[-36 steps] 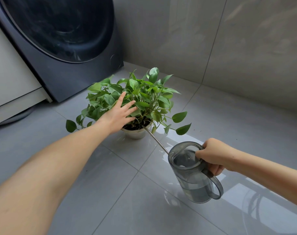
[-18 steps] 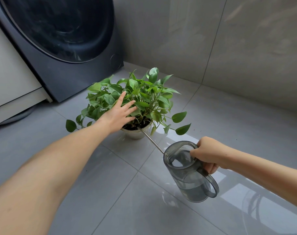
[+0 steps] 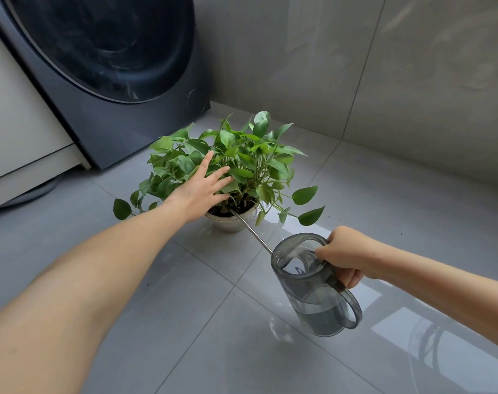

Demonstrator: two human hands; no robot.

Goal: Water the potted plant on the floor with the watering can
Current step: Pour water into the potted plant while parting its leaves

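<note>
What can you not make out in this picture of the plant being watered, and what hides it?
Head view:
Spout: its tip is lost inside the pot under the left hand; water flow unseen.
Soil: mostly under leaves.
Washing machine: cut off by top and left edges.

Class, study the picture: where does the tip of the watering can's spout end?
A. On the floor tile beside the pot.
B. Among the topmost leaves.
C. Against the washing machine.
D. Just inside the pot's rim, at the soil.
D: the thin spout runs from the watering can over the pot rim to the soil, below the left hand.
</note>
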